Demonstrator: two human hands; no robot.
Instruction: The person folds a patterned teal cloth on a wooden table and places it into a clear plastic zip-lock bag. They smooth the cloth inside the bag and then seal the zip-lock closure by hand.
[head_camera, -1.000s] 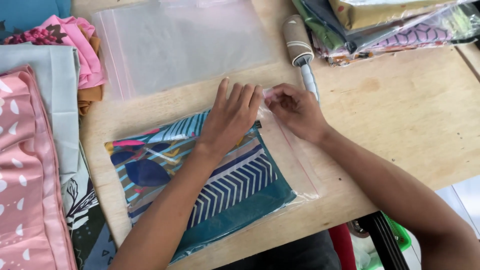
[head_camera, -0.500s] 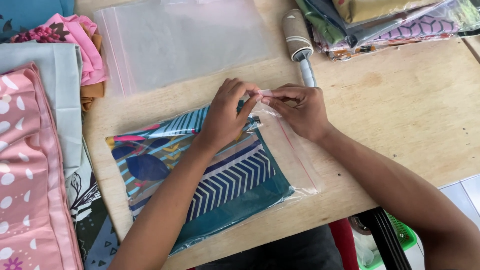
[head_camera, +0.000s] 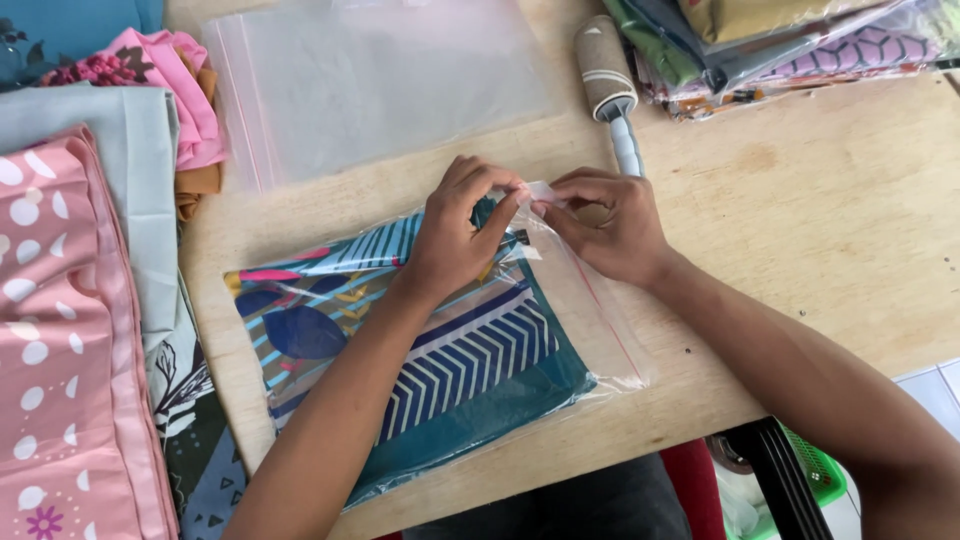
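A clear zip bag (head_camera: 590, 300) lies on the wooden table (head_camera: 800, 230) with a folded teal patterned cloth (head_camera: 440, 350) inside it. My left hand (head_camera: 455, 235) rests on the bag and pinches its upper right corner with fingers and thumb. My right hand (head_camera: 610, 225) pinches the same corner from the right side, at the top end of the bag's red zip strip. Both hands meet at that corner, fingertips almost touching.
A stack of empty clear bags (head_camera: 370, 80) lies behind. A lint roller (head_camera: 610, 90) stands to its right. Bagged cloths (head_camera: 780, 40) are piled at the far right. Folded pink, grey and dotted fabrics (head_camera: 70, 300) cover the left edge.
My left hand went from lying flat on the bag to pinching its corner. Both hands have drawn together at the bag's zip end.
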